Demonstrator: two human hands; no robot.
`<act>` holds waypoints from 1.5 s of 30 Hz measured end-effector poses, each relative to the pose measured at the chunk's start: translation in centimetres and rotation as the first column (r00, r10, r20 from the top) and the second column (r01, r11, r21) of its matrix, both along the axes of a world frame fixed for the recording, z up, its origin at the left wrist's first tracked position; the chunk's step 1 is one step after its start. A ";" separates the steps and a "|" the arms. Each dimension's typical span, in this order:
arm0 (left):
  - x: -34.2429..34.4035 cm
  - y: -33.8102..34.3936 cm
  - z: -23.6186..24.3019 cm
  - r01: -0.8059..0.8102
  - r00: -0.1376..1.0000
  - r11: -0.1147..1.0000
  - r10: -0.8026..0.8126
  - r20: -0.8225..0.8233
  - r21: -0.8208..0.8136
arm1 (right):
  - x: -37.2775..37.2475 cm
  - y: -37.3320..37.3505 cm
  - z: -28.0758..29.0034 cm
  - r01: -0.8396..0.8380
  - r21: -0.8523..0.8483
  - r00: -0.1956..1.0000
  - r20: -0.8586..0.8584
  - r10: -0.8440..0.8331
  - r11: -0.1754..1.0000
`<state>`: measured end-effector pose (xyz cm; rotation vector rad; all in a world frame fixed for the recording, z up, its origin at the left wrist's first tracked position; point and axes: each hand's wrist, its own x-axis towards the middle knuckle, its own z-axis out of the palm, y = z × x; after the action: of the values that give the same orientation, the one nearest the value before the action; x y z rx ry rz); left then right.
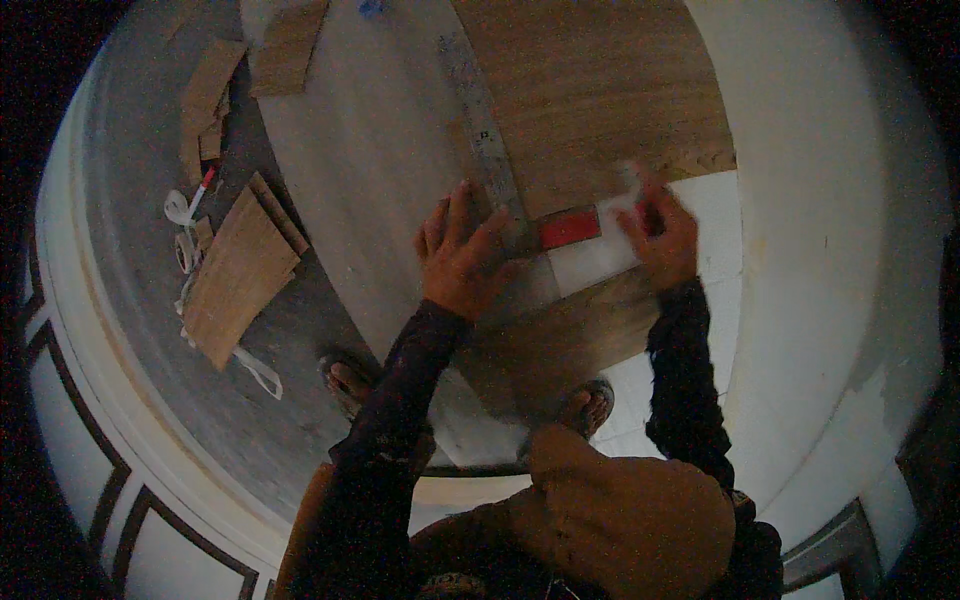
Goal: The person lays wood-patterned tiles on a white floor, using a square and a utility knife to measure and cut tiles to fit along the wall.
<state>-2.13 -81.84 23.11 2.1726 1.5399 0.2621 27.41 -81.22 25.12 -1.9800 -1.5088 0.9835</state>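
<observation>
My left hand (pixel 465 255) lies with its fingers spread on a pale sheet or board (pixel 370 160), its thumb side at the lower end of a long metal ruler blade (pixel 485 140). A red block (pixel 570 230) sits beside that end, like the handle of a square; their joint is partly hidden. Right of the block hovers my right hand (pixel 665 235), smeared by motion, its fingers curled round something small, dark red and pale at the tip, whose kind is unclear. Wood-look planks (pixel 600 90) lie beyond the blade, and another wood-look piece (pixel 570 320) lies nearer me.
Cut wood-look pieces (pixel 240 270) lie on the grey floor (pixel 290 390) at left, near a white roll (pixel 177 207) and a red-and-white stick-like item (pixel 203 190). More offcuts (pixel 210 85) are farther off. White tiles (pixel 715 220) border a pale wall (pixel 810 200) at right.
</observation>
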 end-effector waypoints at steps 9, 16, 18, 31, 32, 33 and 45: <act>1.5 0.7 -0.3 -0.052 0.996 0.997 0.048 0.075 0.058 | -2.3 -2.8 -1.4 -0.065 0.228 0.997 0.042 0.057 0.972; 1.6 0.2 -1.3 -0.067 0.995 0.991 0.058 0.081 0.114 | -1.5 -2.3 -0.6 -0.186 0.203 0.982 0.082 0.173 0.961; 1.5 -0.1 -1.4 -0.046 0.997 0.991 0.039 0.060 0.128 | -1.1 -2.7 -1.3 -0.217 0.225 0.976 0.087 0.202 0.950; 2.1 -0.5 -0.7 -0.084 0.996 0.990 0.081 0.028 0.110 | -0.8 -3.1 -2.2 -0.220 0.228 0.974 0.006 0.225 0.948; 2.2 -0.6 -0.7 -0.085 0.996 0.990 0.083 0.023 0.111 | -0.8 -3.2 -2.5 -0.216 0.189 0.976 0.042 0.212 0.958; 2.5 -0.6 -0.8 -0.099 0.995 0.986 0.094 0.039 0.132 | -0.7 -3.2 -2.1 -0.216 0.188 0.976 0.046 0.212 0.958; 1.8 -0.6 -0.4 -0.118 0.990 0.985 0.106 0.097 0.125 | -1.3 -2.9 -1.3 -0.245 0.195 0.969 0.063 0.237 0.950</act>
<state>-0.35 -82.47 22.67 2.1424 1.6376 0.5029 26.07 -84.08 23.81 -1.7120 -1.8284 0.8501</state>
